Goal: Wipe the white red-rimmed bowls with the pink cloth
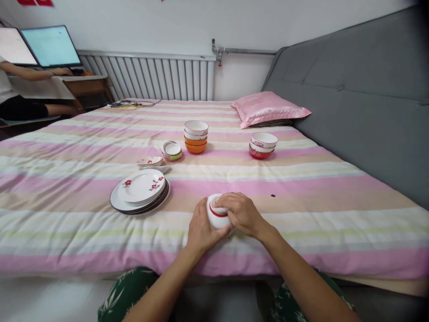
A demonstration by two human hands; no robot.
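Far off to the left of the hands, a seated person's hand (62, 71) lay on a desk before a flat, black-framed, lit monitor (52, 47). Nearer, just left of the hands and slightly beyond them, sat a stack of round white plates with red flowers, over dark-rimmed ones (140, 187). Behind it, farther from the hands, were shallow white dishes with red marks (149, 161), then a cluster of small round white bowls with a green-edged piece (172, 149). A taller stack of white bowls over orange ones (195, 141) stood beyond the hands.

The left hand (203, 228) was wrapped around the side of a rounded, glossy white jar with a red ring (216, 221), which was between the two hands near the close edge of the pink, cream and white striped bedspread (318, 214). The right hand (244, 213) gripped the jar's top, its fingers curled over it.

Right of the hands lay a tiny flat black piece (273, 195). Beyond it stood white bowls over a red one (262, 146), with a shiny pink pillow (268, 109) farther back and a grey padded headboard (355, 67) at far right.
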